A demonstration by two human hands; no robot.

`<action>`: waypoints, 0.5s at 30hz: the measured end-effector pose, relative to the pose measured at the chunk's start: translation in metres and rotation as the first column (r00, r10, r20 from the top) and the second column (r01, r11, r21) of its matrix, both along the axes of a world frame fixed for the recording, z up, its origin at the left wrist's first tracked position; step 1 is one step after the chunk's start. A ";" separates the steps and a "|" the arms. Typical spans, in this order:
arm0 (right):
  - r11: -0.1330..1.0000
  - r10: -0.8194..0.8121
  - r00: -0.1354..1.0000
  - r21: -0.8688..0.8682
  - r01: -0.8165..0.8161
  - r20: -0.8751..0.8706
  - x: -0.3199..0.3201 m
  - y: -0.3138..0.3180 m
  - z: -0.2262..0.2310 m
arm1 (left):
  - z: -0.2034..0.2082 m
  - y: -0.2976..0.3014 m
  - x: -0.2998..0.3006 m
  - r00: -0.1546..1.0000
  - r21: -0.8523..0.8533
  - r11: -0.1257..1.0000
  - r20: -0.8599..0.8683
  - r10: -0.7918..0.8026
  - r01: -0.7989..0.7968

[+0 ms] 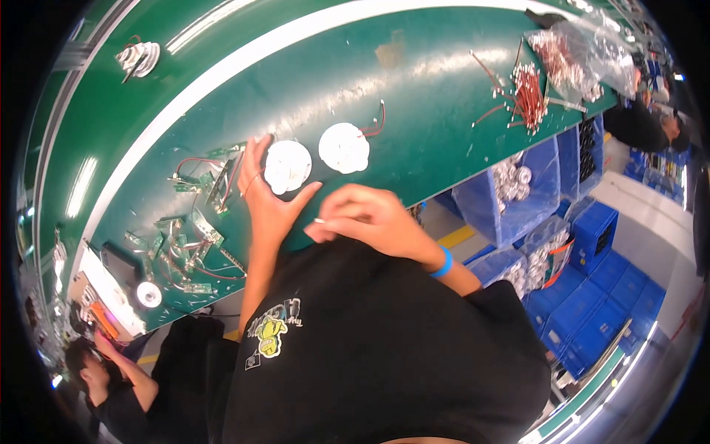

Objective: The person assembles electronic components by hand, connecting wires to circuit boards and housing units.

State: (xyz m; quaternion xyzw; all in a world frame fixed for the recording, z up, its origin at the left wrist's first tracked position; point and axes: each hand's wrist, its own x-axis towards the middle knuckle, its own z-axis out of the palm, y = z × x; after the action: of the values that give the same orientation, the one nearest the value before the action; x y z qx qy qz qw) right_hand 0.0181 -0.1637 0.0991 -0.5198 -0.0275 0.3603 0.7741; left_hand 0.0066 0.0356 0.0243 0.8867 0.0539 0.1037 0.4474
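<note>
On the green bench, a white round lamp housing [288, 167] lies between the spread thumb and fingers of my left hand [268, 194]. That hand is open around the housing's near and left sides; whether it presses on it is unclear. To the right is a second white round housing [343, 148], with red and black wires [377, 126] at its upper right. My right hand [366, 214], in front of my chest, is closed with fingers curled and pinched. A tiny white spot shows at its fingertips, too small to name.
Green circuit boards with wires [194, 248] lie left; a small white disc [149, 294] is near them. At far right are a red wire bundle [528, 100] and clear plastic bags [569, 59]. Blue bins [510, 200] stand below the right edge. A co-worker [111, 377] sits lower left.
</note>
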 end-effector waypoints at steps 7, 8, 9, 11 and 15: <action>0.825 -0.277 0.870 -0.363 0.433 0.408 0.012 0.016 -0.049 | -0.008 0.015 -0.003 0.987 -0.098 0.985 -0.067 -0.145 0.138; 0.803 -0.291 0.836 -0.356 0.477 0.464 0.017 0.014 -0.053 | -0.006 0.018 -0.002 0.981 -0.104 0.980 -0.080 -0.179 0.171; 0.781 -0.298 0.800 -0.349 0.518 0.521 0.021 0.010 -0.053 | -0.003 0.019 -0.001 0.973 -0.111 0.974 -0.092 -0.210 0.199; 0.854 -0.363 0.901 -0.304 0.423 0.237 0.020 0.008 -0.049 | -0.001 0.015 -0.001 0.978 -0.213 0.962 -0.079 -0.191 0.171; 0.864 -0.229 0.914 -0.363 0.350 0.337 0.011 0.027 -0.061 | -0.005 0.016 0.000 0.966 -0.199 0.954 -0.086 -0.245 0.225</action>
State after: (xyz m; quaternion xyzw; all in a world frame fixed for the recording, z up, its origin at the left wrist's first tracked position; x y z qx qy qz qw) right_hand 0.0289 -0.1368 0.0381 -0.7163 0.0186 0.1585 0.6793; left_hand 0.0070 0.0512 0.0192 0.8450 -0.0179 -0.0047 0.5344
